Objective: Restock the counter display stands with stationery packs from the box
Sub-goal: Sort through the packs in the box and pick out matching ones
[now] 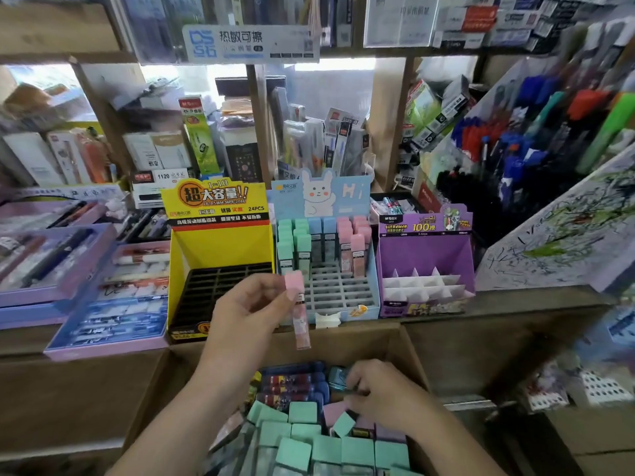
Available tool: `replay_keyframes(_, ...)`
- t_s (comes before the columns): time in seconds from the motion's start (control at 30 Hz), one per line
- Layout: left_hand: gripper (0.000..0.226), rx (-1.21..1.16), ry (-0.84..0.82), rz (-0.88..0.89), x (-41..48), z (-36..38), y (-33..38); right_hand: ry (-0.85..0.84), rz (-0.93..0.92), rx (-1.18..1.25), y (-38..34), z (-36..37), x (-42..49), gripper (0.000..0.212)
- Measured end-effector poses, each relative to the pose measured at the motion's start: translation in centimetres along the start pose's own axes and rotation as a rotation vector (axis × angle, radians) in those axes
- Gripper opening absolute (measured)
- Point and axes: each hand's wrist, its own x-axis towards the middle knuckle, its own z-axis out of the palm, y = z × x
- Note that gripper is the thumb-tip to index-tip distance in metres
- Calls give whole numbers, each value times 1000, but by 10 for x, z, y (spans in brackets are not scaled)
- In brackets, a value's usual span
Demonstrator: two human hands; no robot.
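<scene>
My left hand (249,309) pinches a pink-capped pack (299,310) upright, in front of the blue rabbit display stand (364,304). That stand holds green, blue and pink packs (323,240) in its back rows, and its front grid slots are bare. My right hand (381,395) reaches down into the cardboard box (409,341), fingers curled among the packs there; what it grips is hidden. The box holds several green-capped packs (302,412), some pink ones and dark blue packs (292,384).
A yellow stand (220,245) with a black grid sits left of the blue one, and a purple stand (426,255) with white dividers sits right. Purple trays of pens (113,304) lie at the left. Pen racks (536,132) rise at the right, with shelves behind.
</scene>
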Motion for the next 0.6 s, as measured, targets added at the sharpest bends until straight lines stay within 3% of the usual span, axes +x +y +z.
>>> replay_keyframes(0.2, 6, 132, -21, 139, 40, 26, 20, 4, -8, 33, 0, -2, -3, 19)
replay_keyframes(0.6, 4, 458, -5, 251, 82, 67, 22, -19, -30, 110, -2, -4, -3, 22)
